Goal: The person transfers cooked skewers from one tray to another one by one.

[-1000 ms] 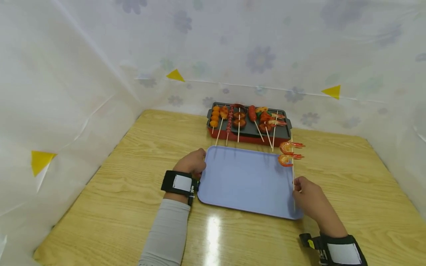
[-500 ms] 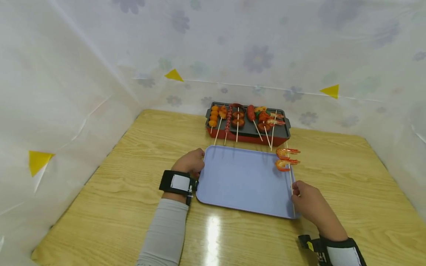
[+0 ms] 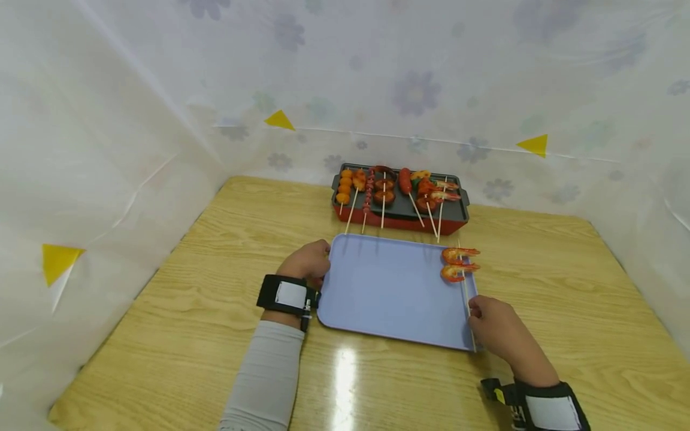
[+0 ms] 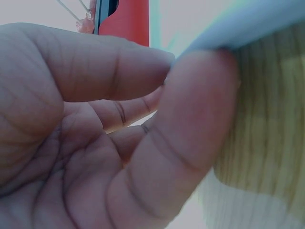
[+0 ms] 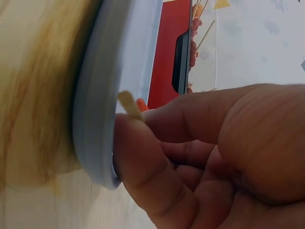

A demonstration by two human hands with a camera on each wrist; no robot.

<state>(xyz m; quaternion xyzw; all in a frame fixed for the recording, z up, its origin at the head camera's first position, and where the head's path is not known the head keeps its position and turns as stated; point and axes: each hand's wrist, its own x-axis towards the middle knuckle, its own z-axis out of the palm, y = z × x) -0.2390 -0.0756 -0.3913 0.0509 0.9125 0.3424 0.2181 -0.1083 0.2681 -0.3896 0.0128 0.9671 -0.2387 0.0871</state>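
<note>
A pale blue tray [image 3: 393,293] lies on the wooden table. At its left edge, my left hand [image 3: 306,261] pinches the rim between thumb and finger; the left wrist view shows the tray edge [image 4: 267,28] between them. My right hand [image 3: 498,329] pinches the wooden stick of a shrimp skewer [image 3: 451,273] by the tray's right edge. Two orange shrimp sit on its far part, over the tray's back right corner. In the right wrist view the stick's end [image 5: 128,104] pokes out between thumb and finger, close to the tray wall.
Behind the tray stands a red and black toy grill [image 3: 401,224] bearing several skewers, among them a sausage [image 3: 405,181] and orange balls [image 3: 345,187]. Their sticks overhang its front. Patterned sheeting [image 3: 345,72] walls the table at the back and sides.
My right hand has brought the shrimp skewer slightly left and toward me, so the shrimp now lie more over the tray. The left hand stays at the tray's rim.
</note>
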